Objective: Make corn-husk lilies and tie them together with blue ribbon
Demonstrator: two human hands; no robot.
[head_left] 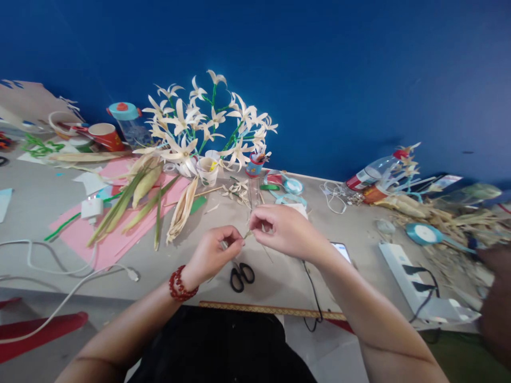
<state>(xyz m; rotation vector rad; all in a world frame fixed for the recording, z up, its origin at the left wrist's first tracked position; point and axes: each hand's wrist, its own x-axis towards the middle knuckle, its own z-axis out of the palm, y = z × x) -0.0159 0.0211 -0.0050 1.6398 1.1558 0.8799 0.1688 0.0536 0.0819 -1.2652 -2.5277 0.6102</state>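
Observation:
Both of my hands meet over the middle of the table, pinching a thin, pale greenish strip (248,234) that looks like a piece of husk. My left hand (217,249), with a red bead bracelet (182,283) on the wrist, grips one end between thumb and fingers. At the other end my right hand (277,226) has its fingertips closed on the strip. A thin strand hangs down below the right fingers. Black-handled scissors (241,277) lie just beneath the hands, their blades partly hidden.
White husk flowers (207,122) on green stems stand in cups at the back. Corn husks (139,191) lie on pink paper (99,250) at left. A power strip (415,287), blue ribbon roll (425,233) and tilted bottle (371,173) are at right. A phone (341,251) lies behind my right forearm.

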